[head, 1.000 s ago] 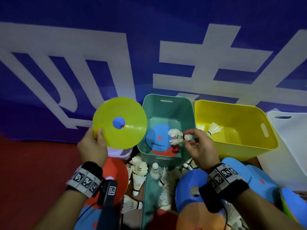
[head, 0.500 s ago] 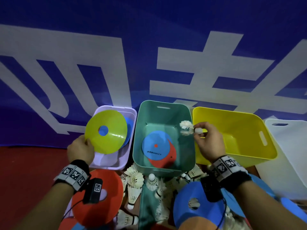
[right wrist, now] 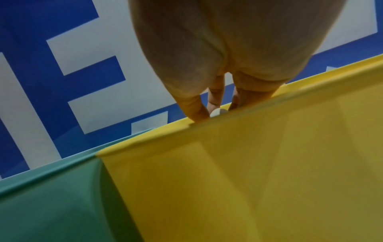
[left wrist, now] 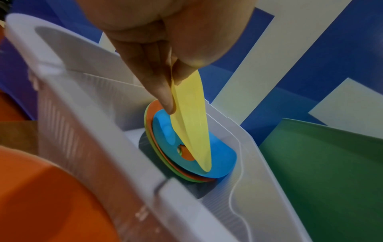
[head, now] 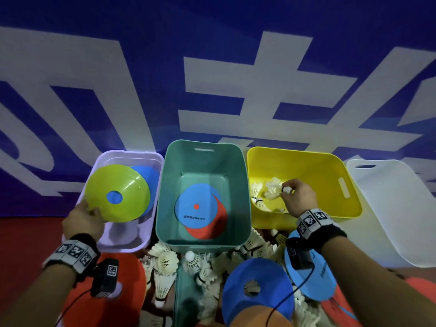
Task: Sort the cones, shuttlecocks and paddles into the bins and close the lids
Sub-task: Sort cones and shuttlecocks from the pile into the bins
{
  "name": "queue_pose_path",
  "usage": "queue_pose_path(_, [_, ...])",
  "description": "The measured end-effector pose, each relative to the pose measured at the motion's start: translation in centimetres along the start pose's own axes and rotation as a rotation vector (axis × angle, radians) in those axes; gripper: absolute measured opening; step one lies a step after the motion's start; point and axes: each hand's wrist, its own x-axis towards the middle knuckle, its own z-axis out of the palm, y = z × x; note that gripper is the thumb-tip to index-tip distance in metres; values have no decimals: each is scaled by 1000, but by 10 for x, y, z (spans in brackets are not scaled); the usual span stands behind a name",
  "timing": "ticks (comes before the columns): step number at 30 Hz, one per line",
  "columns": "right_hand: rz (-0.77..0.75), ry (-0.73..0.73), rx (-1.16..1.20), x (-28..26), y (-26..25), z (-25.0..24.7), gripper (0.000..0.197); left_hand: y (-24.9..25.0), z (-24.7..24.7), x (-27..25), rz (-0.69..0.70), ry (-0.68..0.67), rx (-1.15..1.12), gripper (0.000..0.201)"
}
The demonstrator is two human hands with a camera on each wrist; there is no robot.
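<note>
1. Right wrist view: the yellow bin (right wrist: 259,172) wall hides the shuttlecock's feathers; only its cork (right wrist: 218,112) shows.
2. Three open bins line mid-frame.
3. Left hand (head: 82,223) pinches a yellow cone (head: 118,192) over the lilac bin (head: 103,161).
4. Right hand (head: 298,200) pinches one shuttlecock (head: 273,191) inside the yellow bin.
</note>
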Motion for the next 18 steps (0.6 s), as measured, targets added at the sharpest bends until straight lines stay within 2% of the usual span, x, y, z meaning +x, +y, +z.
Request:
queue_pose_path(7, [-65,-7,-16,1,-15,6,23,8,3,-1,-10,-22,-86,16])
queue_pose_path(14, [-68,-5,-66,-2,-31,8,22,13,-3,-9,16,-35,-175,21])
queue_pose_path(18, [-65,-31,-76,-5,-35,8,26,10,-2,-8,69,-73,-222,37])
